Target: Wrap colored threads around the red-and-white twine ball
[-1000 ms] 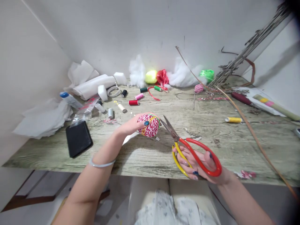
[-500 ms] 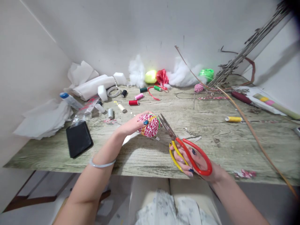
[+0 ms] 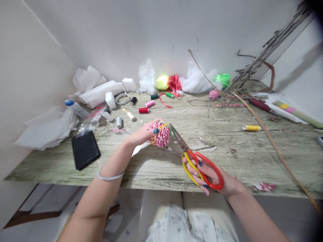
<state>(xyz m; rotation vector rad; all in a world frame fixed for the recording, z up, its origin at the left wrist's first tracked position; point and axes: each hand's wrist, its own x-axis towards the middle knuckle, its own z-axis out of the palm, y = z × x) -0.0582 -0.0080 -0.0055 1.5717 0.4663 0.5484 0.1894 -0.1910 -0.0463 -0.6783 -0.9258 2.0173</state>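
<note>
A ball of red-and-white twine (image 3: 162, 137), with yellow and green strands across it, is held in my left hand (image 3: 146, 133). The thumb, with dark blue nail polish, presses on its near side; the other fingers are mostly hidden behind it. In my right hand (image 3: 202, 171) is a pair of scissors (image 3: 181, 140) with one red and one yellow handle. The blades are together, and their tips point up-left beside the ball's right edge. Whether they touch a strand I cannot make out. A small white scrap (image 3: 169, 149) lies below the ball.
Several thread spools, a red one (image 3: 143, 110) among them, lie behind my hands. A black phone-like slab (image 3: 85, 149) is at left, near white sheets (image 3: 47, 129). Cotton stuffing (image 3: 198, 80) lines the wall. A long brown cane (image 3: 270, 139) crosses the right side; a yellow spool (image 3: 251, 128) lies beside it.
The scissor blades have closed from slightly apart, and the red handle has moved left toward the yellow one. The left hand and the twine ball have barely shifted.
</note>
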